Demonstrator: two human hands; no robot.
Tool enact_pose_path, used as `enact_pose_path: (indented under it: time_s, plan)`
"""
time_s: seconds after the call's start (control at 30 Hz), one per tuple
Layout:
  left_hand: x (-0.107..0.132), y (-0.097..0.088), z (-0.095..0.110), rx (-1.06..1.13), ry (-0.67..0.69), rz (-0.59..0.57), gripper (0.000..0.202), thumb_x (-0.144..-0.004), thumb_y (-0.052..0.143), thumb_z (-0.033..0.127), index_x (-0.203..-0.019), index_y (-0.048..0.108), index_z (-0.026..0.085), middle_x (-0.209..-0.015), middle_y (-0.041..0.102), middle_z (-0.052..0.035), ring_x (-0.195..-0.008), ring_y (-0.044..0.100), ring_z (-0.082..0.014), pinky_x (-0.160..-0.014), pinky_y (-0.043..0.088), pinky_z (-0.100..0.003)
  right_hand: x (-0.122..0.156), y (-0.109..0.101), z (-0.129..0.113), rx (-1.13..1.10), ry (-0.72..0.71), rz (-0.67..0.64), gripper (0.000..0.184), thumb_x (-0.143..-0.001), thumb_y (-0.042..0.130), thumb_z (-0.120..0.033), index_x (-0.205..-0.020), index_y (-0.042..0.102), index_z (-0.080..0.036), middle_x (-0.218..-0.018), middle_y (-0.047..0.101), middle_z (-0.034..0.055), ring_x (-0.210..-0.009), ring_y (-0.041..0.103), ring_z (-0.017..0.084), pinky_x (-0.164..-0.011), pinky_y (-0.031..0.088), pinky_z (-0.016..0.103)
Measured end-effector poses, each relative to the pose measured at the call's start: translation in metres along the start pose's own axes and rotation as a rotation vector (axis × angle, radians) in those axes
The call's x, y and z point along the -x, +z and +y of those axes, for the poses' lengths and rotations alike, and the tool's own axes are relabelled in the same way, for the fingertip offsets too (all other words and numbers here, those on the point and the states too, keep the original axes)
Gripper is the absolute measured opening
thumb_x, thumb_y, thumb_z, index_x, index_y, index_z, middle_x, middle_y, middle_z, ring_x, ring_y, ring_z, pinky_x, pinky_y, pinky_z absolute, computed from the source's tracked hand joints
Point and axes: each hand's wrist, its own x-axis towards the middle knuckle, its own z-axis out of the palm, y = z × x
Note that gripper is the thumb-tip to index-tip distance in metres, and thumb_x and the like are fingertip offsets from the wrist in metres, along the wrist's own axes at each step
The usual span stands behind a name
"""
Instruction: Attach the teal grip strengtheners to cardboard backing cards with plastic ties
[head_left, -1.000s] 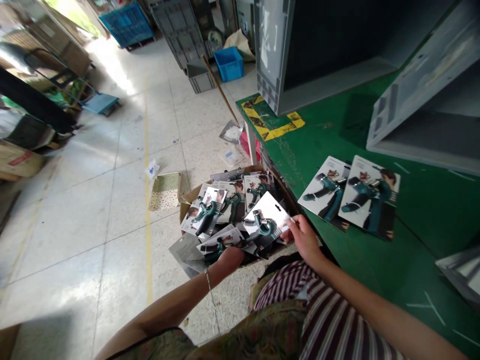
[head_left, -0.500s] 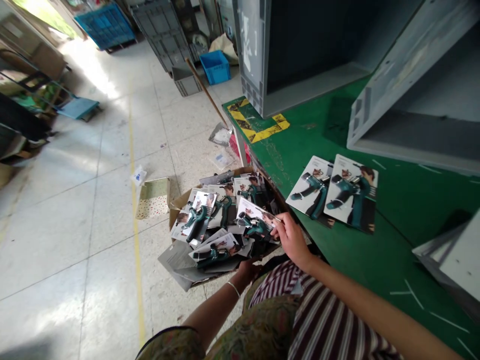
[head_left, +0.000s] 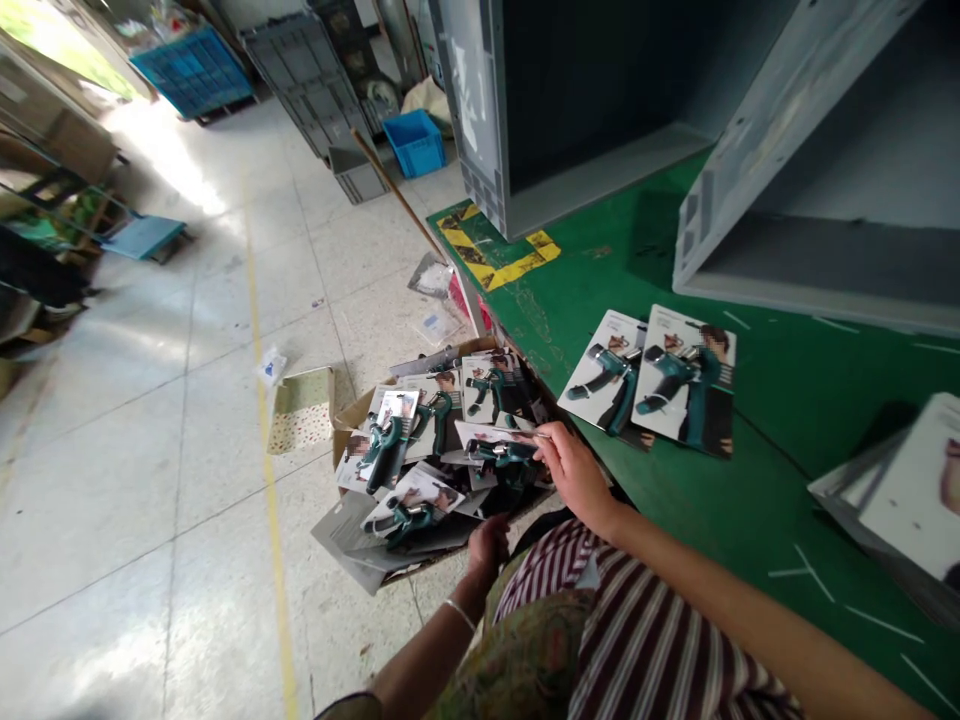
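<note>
In my right hand [head_left: 577,475], pinched between thumb and fingers at its right edge, is a carded teal-and-black tool [head_left: 501,450]. Its printed white backing card is tilted steeply over an open cardboard box [head_left: 346,412]. More of these carded tools [head_left: 486,386] fill the box in a loose heap, lying at different angles. My left hand [head_left: 487,543] is curled at the near edge of the box, with its fingertips partly hidden. On the green table to the right lie two overlapping carded tools [head_left: 686,385], face up.
Grey plastic crates [head_left: 480,130] stand on their sides on the green table [head_left: 540,335]. Stacked cards [head_left: 900,510] lie at right. On the floor are a shallow patterned tray [head_left: 301,410], a long-handled dustpan [head_left: 431,275] and a blue bin [head_left: 415,143].
The carded tool in my right hand has tipped steeper, so its face shows less. My left hand has shifted slightly along the box edge. The whole view has moved a little.
</note>
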Motion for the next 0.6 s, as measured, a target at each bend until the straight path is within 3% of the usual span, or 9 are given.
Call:
enact_pose_path:
  time_s: [0.07,0.17,0.27,0.37,0.47,0.6]
  plan:
    - [0.012,-0.027,0.014,0.099,0.001,0.048,0.037,-0.081,0.055,0.035,-0.053,0.033,0.023,-0.039,0.035,0.0068,-0.030,0.030,-0.0068,-0.035,0.022,-0.022,-0.003,-0.005,-0.003,0.042,-0.043,-0.071,0.020,-0.103,0.033,-0.031,-0.100,0.051,-0.022,-0.084,0.065,0.0029,-0.078,0.065,0.017,-0.081,0.048,0.029]
    - [0.021,-0.057,0.027,0.197,-0.015,0.060,0.032,-0.076,0.058,0.032,-0.056,0.035,0.021,-0.051,0.056,0.0009,-0.040,0.051,-0.0096,-0.043,0.039,-0.021,-0.005,-0.004,-0.002,0.204,-0.046,-0.309,0.020,-0.104,0.033,-0.029,-0.103,0.052,-0.022,-0.093,0.067,0.0039,-0.083,0.067,0.016,-0.081,0.048,0.026]
    - [0.010,-0.055,0.021,0.206,-0.102,0.011,0.024,-0.078,0.059,0.026,-0.061,0.046,0.017,-0.078,0.072,-0.0139,-0.069,0.071,-0.0208,-0.063,0.056,-0.031,-0.003,0.007,0.006,0.455,0.012,-0.577,0.018,-0.101,0.038,-0.018,-0.111,0.054,-0.020,-0.098,0.070,0.0068,-0.088,0.068,0.017,-0.078,0.048,0.025]
    - [-0.016,-0.039,0.010,0.167,-0.127,-0.040,0.022,-0.086,0.056,0.029,-0.071,0.057,0.013,-0.092,0.073,-0.0203,-0.084,0.073,-0.0255,-0.073,0.058,-0.037,-0.002,0.017,0.015,0.605,0.095,-0.662,0.024,-0.094,0.043,-0.009,-0.110,0.060,-0.014,-0.092,0.073,0.0136,-0.082,0.070,0.023,-0.073,0.050,0.029]
    - [-0.038,-0.041,0.011,0.088,-0.040,-0.001,0.030,-0.089,0.056,0.040,-0.084,0.062,0.011,-0.087,0.073,-0.0164,-0.071,0.072,-0.0213,-0.063,0.058,-0.033,-0.011,0.019,0.014,0.707,0.108,-0.699,0.027,-0.091,0.044,-0.007,-0.107,0.066,-0.013,-0.097,0.073,0.0180,-0.090,0.071,0.028,-0.076,0.051,0.034]
    - [-0.044,-0.077,0.031,-0.052,0.183,0.134,0.037,-0.083,0.062,0.050,-0.085,0.062,0.013,-0.075,0.069,-0.0067,-0.051,0.059,-0.0112,-0.048,0.048,-0.022,-0.029,0.016,-0.003,0.784,0.063,-0.735,0.028,-0.090,0.048,-0.009,-0.107,0.070,-0.015,-0.101,0.073,0.0182,-0.099,0.069,0.032,-0.082,0.050,0.038]
